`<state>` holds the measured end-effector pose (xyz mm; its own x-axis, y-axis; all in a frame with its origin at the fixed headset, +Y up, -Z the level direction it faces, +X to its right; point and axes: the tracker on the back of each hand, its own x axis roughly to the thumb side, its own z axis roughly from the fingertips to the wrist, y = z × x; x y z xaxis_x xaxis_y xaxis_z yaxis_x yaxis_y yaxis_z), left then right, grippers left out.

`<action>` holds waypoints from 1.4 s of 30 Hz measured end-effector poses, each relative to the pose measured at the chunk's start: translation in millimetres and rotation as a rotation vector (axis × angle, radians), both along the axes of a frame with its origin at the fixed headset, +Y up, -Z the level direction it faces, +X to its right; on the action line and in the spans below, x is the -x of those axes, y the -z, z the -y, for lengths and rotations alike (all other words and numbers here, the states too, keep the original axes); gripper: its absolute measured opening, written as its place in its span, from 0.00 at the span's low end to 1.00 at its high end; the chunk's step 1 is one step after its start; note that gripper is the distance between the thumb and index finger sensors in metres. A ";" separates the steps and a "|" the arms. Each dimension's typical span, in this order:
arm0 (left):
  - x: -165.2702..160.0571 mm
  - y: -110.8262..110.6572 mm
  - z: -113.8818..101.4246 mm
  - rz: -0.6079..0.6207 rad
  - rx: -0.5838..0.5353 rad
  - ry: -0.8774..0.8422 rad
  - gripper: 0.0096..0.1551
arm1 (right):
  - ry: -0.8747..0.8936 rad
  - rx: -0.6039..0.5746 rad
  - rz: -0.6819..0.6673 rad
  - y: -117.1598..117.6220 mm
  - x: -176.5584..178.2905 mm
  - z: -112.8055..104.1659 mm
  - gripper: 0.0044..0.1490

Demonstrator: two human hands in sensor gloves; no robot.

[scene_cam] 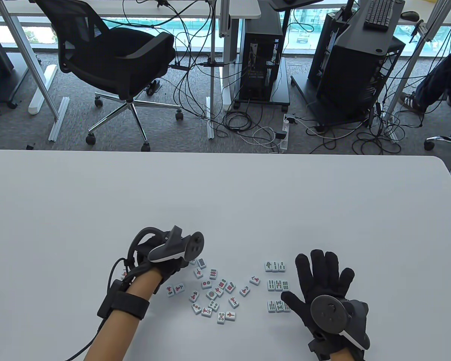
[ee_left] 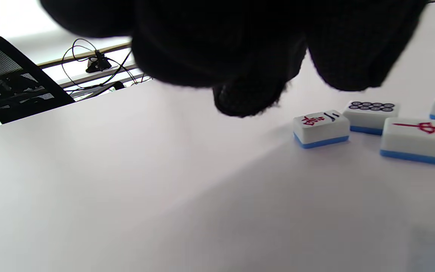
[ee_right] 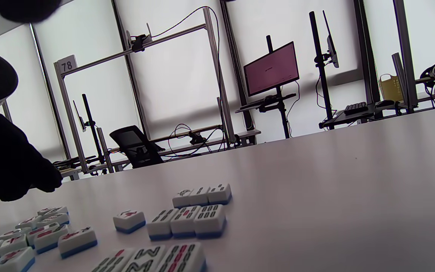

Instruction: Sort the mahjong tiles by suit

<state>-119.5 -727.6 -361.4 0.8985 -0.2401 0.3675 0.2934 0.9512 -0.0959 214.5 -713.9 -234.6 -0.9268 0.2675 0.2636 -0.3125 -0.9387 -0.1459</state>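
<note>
my right hand [scene_cam: 325, 287] lies flat w/ fingers spread on the white table [scene_cam: 225, 195], just right of three bamboo tile rows [scene_cam: 277, 285], my left hand [scene_cam: 169, 263] sits fingers curled at the loose tile cluster's [scene_cam: 214, 295] left edge, can't tell if it holds anything.

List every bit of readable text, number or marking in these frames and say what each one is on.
"78": white tag on the metal frame behind the table.
Mahjong tiles: red characters, dot and bamboo patterns show, but the characters are too small or tilted to read reliably.
Pink monitor: its screen text is too small to read.
No brand names are legible anywhere.
</note>
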 end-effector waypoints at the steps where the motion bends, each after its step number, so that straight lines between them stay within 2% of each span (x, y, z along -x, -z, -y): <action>1: -5.3 1.2 2.4 0.007 -0.003 0.024 0.33 | 0.001 0.001 0.000 0.1 -0.1 0.1 0.56; 7: -14.0 5.6 14.2 0.008 0.005 0.070 0.30 | -0.008 0.004 0.006 0.1 -0.7 0.1 0.55; 12: -11.6 7.2 22.1 -0.014 0.044 0.045 0.27 | -0.009 0.006 0.008 0.1 -0.7 0.1 0.55; 16: -8.1 6.0 22.9 -0.059 0.023 0.080 0.27 | -0.016 0.008 0.010 0.1 -0.9 0.2 0.55; 20: 2.6 6.7 20.1 -0.151 0.107 0.103 0.28 | -0.013 0.013 0.007 0.2 -0.5 0.7 0.55; 22: 6.7 5.7 15.1 -0.159 0.117 0.070 0.28 | -0.014 0.015 0.005 0.2 -0.1 0.8 0.55; 26: 7.1 0.1 5.9 -0.104 0.074 0.052 0.32 | -0.016 0.015 0.004 0.4 0.4 0.9 0.55; 30: -1.8 -7.7 12.3 -0.017 0.052 0.157 0.38 | -0.019 0.017 0.003 0.4 0.8 1.2 0.55; 33: -7.3 -8.9 20.6 0.043 0.009 0.213 0.36 | -0.019 0.020 0.003 0.5 0.9 1.5 0.55; 42: -7.6 -5.7 29.8 0.067 0.017 0.194 0.32 | -0.008 0.023 0.004 1.0 0.0 1.7 0.54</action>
<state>-111.9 -757.4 -355.7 0.8094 -0.3997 0.4301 0.4773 0.8746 -0.0853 214.4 -715.6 -235.6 -0.9298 0.2663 0.2541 -0.3047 -0.9441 -0.1258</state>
